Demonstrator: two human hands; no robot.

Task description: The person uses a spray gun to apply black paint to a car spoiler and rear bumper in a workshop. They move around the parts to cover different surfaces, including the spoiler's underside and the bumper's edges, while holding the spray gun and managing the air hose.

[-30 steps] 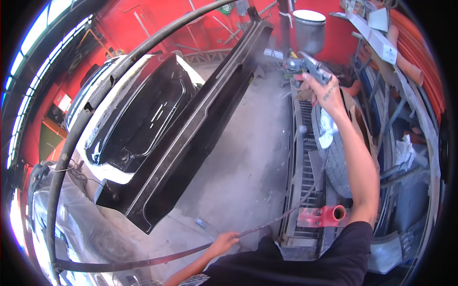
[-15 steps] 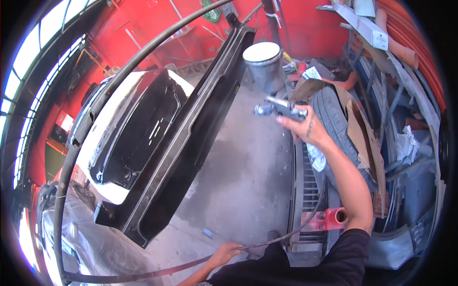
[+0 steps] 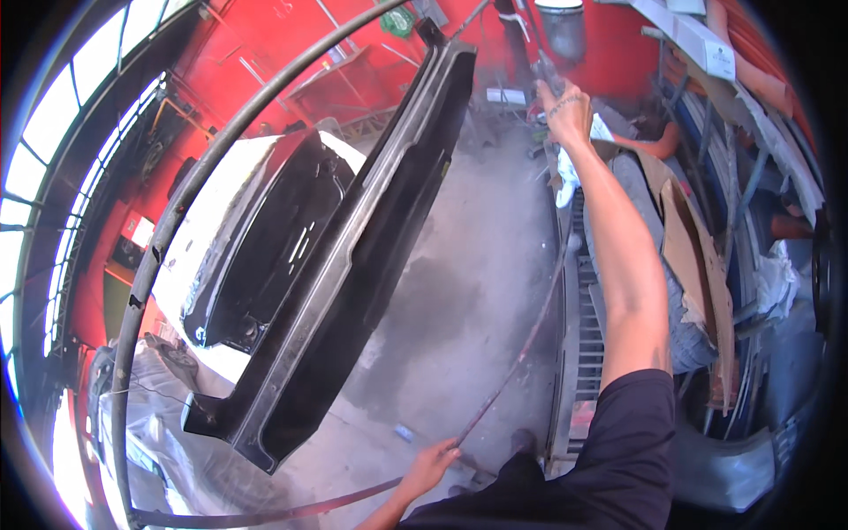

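Observation:
My right hand is closed round a spray gun, arm stretched far forward. The gun's grey cup with a pale top stands at the upper edge of the view. Low in the middle, my left hand is closed on a thin dark air hose, which runs up along the right side toward my right hand. A long black car body panel hangs slanted left of the gun, its far end nearest to it. Fine pale haze hangs near the gun and the panel's far end.
A curved metal pipe frame arches round the panel. Beyond it lies a white and black car part. Plastic sheeting covers something at lower left. To the right are a floor grate, torn cardboard and stacked pipes and scrap.
My right hand has moved forward with the spray gun, straightening the arm. The hose is drawn up with it, while my left hand has shifted slightly and keeps its hold.

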